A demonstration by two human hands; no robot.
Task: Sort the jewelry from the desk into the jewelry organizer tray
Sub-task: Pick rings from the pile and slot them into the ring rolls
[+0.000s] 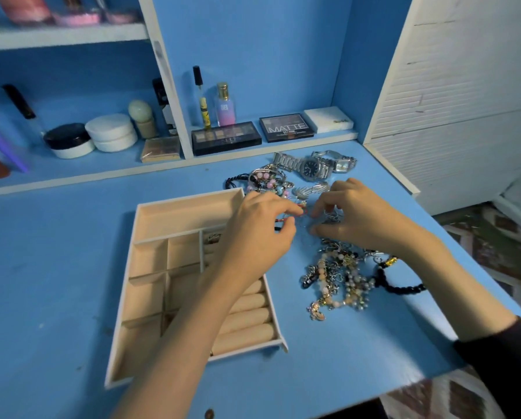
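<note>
A beige jewelry organizer tray [150, 207] with several compartments and ring rolls lies on the blue desk [56, 267]. Right of it, my left hand [259, 228] pinches a thin red-beaded piece [301, 211] just past the tray's right edge. My right hand [356, 216] faces it, fingers closed on a small silver piece [331, 217]. A tangle of beaded bracelets and chains [337, 279] lies below my right hand. More bracelets [265, 179] and two silver watches [313, 166] lie behind the hands. A small item sits in one tray compartment [213, 237].
Eyeshadow palettes [226, 142], a perfume bottle [224, 105], jars [111, 133] and a white box [327, 119] stand on the low shelf at the back. A white slatted panel [449, 86] bounds the desk on the right. The desk's front edge runs near my right forearm.
</note>
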